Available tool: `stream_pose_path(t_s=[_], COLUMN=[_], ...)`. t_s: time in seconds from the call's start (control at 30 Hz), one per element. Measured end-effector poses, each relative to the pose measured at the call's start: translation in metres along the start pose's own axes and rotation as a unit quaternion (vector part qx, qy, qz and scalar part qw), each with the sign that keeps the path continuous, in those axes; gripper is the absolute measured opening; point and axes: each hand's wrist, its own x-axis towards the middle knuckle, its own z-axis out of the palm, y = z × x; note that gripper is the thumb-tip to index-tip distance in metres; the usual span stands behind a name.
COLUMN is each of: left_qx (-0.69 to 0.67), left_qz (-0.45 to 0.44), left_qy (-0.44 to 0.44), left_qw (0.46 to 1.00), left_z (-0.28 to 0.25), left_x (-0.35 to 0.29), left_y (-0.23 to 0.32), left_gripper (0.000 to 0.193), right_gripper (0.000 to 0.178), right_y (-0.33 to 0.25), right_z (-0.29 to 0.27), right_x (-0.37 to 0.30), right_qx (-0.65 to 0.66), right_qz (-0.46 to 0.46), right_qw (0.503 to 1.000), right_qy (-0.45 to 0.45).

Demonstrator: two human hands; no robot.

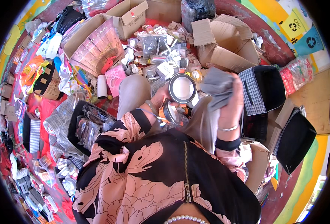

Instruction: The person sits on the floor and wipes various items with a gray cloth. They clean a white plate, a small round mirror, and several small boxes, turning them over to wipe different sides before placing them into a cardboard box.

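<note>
Over my lap, my left hand [159, 99] is closed round a round black-rimmed item [182, 88] with a pale, smooth face. Just below it, against the same hand, is a second round piece [171, 112] with a black rim and orange edging. Whether the two pieces are joined, I cannot tell. To their right, my right hand [235, 98] grips a crumpled grey cloth [218, 84]. Motion blurs the cloth and the fingers, and a gap separates the cloth from the round item.
Ahead lies a heap of small packaged goods [161, 44]. An open cardboard box [228, 44] stands at far right, another [129, 18] at far left. A houndstooth-patterned fabric bin [262, 89] is by my right hand. A black bin [77, 127] of plastic-wrapped items sits at my left.
</note>
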Motion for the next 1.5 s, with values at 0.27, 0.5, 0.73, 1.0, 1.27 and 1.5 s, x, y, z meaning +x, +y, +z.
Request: stream_pose_path(t_s=[0.27,0.5,0.73,1.0,1.27,1.5], left_qx=[-0.030,0.116,0.135,0.246,0.298,0.164], left_qz=[0.055,0.072,0.099,0.097,0.223,0.310], left_qy=[0.055,0.171,0.198,0.223,0.235,0.243], left_qw=[0.997,0.976,0.966,0.938,0.898,0.904], left_z=[0.016,0.010,0.029,0.030,0.022,0.073], left_x=[0.011,0.012,0.009,0.006,0.001,-0.014], left_y=[0.002,-0.007,-0.012,-0.012,-0.007,0.047], left_gripper=[0.037,0.035,0.038,0.036,0.033,0.035], right_gripper=[0.036,0.031,0.028,0.035,0.028,0.028], right_y=[0.077,0.086,0.094,0.093,0.101,0.080], right_z=[0.003,0.002,-0.011,-0.006,0.006,-0.014], right_x=[-0.032,-0.005,-0.013,-0.026,0.025,0.006], right_qx=[-0.530,-0.519,-0.590,-0.500,-0.580,-0.330], right_qz=[-0.294,-0.369,-0.287,-0.255,-0.330,0.086], right_qw=[0.724,0.707,0.731,0.774,0.704,0.879], right_qy=[-0.329,-0.308,-0.189,-0.294,-0.242,-0.333])
